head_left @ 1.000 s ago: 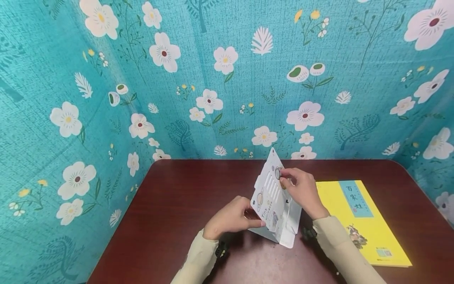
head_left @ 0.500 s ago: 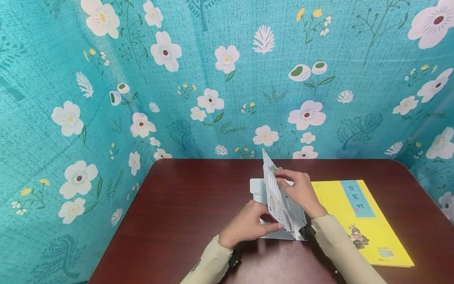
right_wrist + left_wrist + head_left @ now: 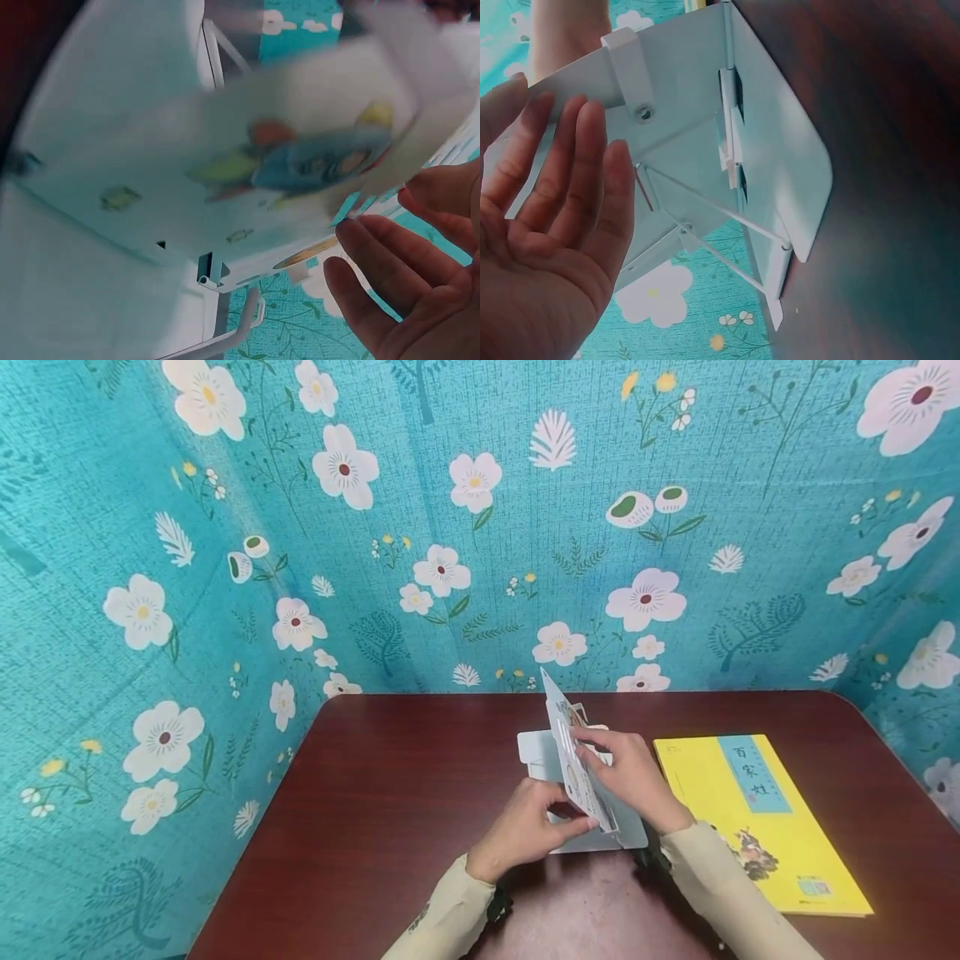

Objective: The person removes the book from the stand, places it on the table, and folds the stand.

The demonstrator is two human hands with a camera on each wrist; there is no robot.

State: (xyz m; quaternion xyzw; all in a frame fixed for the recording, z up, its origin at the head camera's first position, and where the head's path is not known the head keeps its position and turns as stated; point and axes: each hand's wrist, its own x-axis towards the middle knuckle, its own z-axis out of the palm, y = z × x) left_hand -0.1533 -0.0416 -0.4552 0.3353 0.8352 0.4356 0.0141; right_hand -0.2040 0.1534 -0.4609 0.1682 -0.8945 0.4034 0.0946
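A white metal book stand point(image 3: 564, 758) with cartoon prints stands on the table, its plate raised and seen almost edge-on in the head view. Beneath it the pale base point(image 3: 534, 747) lies on the tabletop. My left hand point(image 3: 525, 831) grips the plate's lower near edge, thumb on one side and fingers on the other. Higher up, my right hand point(image 3: 630, 772) pinches the plate. In the left wrist view a wire brace point(image 3: 712, 206) links the plate's back to the base. A rocket print point(image 3: 322, 161) shows blurred in the right wrist view.
A yellow book point(image 3: 697, 785) with a blue title panel lies on the table just right of my right hand. Behind the dark red-brown table point(image 3: 375, 777) hangs a teal floral cloth point(image 3: 480, 568), close to its back and left edges.
The stand has turned, so its printed face went from broadly visible to nearly edge-on and more base shows. My left hand has moved right; my right hand has shifted slightly left.
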